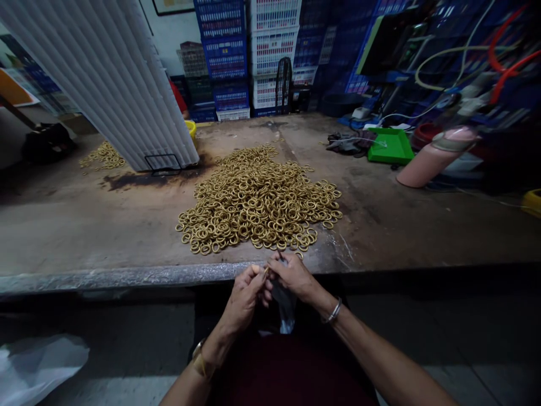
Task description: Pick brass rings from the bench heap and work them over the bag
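Note:
Close to the table's front edge, my left hand (pixel 244 296) pinches a single brass-coloured ring (pixel 266 271) between thumb and fingers. My right hand (pixel 296 277) is closed just beside it, its fingertips meeting the ring. From the right fist pokes the tip of a thin dark tool (pixel 280 255); the rest of it is hidden, so its exact kind does not show. A large heap of brass-coloured rings (pixel 257 197) lies on the table right beyond both hands. Below the hands hangs some pale plastic (pixel 286 316) over my lap.
The worn wooden table (pixel 105 225) carries a tall ridged white panel (pixel 122 84) with a smaller ring pile (pixel 105 155) behind it. To the right are a green tray (pixel 391 145), dark gloves (pixel 349 142) and a pink cylinder (pixel 435 158). Stacked crates (pixel 226 56) stand behind.

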`<action>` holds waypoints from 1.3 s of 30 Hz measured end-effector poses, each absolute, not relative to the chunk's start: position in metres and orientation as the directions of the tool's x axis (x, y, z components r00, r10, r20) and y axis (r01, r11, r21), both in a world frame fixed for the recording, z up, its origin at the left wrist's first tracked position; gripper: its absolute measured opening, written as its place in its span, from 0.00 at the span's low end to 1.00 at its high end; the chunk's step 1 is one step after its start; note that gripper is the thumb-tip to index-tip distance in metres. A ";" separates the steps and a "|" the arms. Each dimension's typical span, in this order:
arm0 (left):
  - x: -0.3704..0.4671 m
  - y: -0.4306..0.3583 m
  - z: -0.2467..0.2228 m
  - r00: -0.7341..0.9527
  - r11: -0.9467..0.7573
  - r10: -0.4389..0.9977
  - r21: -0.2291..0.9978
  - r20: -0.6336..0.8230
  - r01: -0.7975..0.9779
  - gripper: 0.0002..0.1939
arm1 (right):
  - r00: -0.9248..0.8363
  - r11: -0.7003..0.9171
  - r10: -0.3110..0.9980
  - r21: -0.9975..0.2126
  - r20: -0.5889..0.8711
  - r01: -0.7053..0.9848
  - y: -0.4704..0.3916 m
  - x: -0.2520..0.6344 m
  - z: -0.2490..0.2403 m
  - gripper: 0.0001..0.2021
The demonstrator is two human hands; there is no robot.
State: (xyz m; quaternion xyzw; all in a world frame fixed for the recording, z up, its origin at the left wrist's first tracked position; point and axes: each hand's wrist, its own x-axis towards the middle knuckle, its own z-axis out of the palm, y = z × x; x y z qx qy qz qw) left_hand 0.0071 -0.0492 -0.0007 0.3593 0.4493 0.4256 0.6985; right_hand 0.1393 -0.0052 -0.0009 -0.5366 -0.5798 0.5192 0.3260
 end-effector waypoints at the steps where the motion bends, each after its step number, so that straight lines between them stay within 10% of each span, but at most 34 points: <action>1: 0.007 -0.050 0.000 0.233 0.377 0.919 0.880 -0.317 -0.289 0.16 | -0.190 -0.094 0.969 -0.944 -0.160 0.316 -0.005 0.140 -0.002 0.10; 13: 0.008 -0.049 0.001 0.137 0.282 0.954 0.952 -0.266 -0.116 0.14 | -0.456 0.397 0.889 -0.564 0.041 0.724 -0.019 0.146 -0.007 0.06; 24: 0.005 -0.059 0.006 0.157 0.267 0.958 0.945 -0.239 -0.190 0.12 | -0.389 0.326 0.919 -0.429 -0.064 0.843 -0.017 0.153 -0.004 0.09; 39: 0.003 -0.047 0.001 0.283 0.448 0.893 0.626 -0.351 -0.638 0.09 | -0.059 0.055 0.998 -0.264 -0.006 0.963 -0.004 0.193 -0.009 0.10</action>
